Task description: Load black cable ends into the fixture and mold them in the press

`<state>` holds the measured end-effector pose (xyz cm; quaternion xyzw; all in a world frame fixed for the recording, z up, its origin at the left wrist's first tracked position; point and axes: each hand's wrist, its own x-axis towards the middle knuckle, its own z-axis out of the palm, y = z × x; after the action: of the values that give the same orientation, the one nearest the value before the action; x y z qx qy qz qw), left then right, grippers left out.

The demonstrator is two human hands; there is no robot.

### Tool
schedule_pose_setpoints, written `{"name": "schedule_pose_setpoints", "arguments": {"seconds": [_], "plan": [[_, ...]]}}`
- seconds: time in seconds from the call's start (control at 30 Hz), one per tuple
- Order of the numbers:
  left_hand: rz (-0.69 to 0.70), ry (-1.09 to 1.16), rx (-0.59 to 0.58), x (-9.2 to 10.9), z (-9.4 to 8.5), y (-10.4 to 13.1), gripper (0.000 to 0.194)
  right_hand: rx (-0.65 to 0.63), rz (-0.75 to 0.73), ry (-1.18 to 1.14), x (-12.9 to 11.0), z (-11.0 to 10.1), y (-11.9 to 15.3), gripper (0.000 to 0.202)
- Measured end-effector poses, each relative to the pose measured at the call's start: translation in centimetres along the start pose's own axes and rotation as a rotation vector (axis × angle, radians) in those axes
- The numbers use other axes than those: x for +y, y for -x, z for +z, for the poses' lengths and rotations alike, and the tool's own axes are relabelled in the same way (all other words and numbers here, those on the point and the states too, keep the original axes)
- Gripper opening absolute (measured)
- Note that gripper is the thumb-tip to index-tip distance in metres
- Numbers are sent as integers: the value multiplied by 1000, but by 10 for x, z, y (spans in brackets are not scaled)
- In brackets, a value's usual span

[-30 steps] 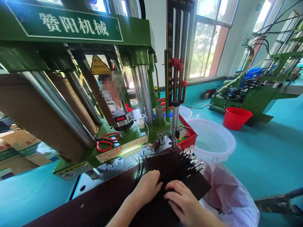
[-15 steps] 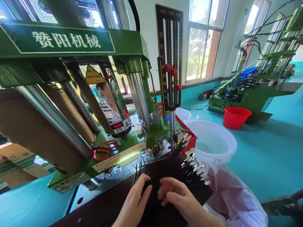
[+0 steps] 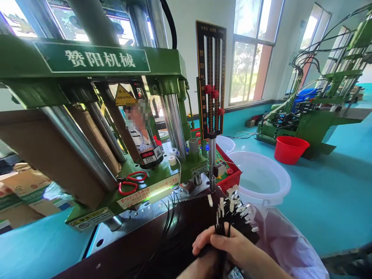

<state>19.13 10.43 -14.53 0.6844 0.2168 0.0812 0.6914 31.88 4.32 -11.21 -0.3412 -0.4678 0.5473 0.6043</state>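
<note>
My right hand point(image 3: 235, 242) is closed around a bunch of thin black cables point(image 3: 222, 228) with pale connector ends sticking up above the fingers. Below and partly behind it, my left hand point(image 3: 200, 265) crosses in from the bottom, blurred, with its fingers hidden. More black cables with silvery and white connector ends point(image 3: 244, 211) lie in a pile just right of my right hand, on the dark tabletop point(image 3: 139, 242). Several loose black cables point(image 3: 170, 215) run down from the press edge to the left of my hands.
A green press point(image 3: 162, 62) stands ahead, with red-handled scissors point(image 3: 132, 182) on its base. Beside it are a red control box point(image 3: 234, 179), a large white tub point(image 3: 258, 174) and a pale plastic bag point(image 3: 290, 240). Another person point(image 3: 139, 135) is behind the press. A red bucket point(image 3: 290, 149) stands farther off.
Both hands were apart over the dark tabletop. Now my right hand grips a bunch of cables upright, and my left hand has moved right and down beneath it. The view has shifted slightly.
</note>
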Motion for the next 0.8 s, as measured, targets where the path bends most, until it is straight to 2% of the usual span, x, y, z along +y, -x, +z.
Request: {"name": "schedule_pose_setpoints", "arguments": {"seconds": [0.07,0.13,0.23,0.33,0.47,0.63,0.8], "plan": [[41,111,12,14,12,-15,45,102,72,-1,2,-4,4,29],[85,207,54,28,20,-30,47,220,105,-72,0,-12,4,29],[120,197,145,44,23,-45,39,398,-35,-195,-7,-24,2,28],[117,106,166,50,22,-49,33,509,-154,-183,-14,-31,0,18],[109,8,177,50,23,-48,31,556,-157,-136,-20,-33,-2,18],[100,-100,183,54,22,-47,34,577,-199,-221,-25,-35,-4,13],[230,-391,252,66,14,-46,36,642,-311,-368,-29,-39,-7,15]]}}
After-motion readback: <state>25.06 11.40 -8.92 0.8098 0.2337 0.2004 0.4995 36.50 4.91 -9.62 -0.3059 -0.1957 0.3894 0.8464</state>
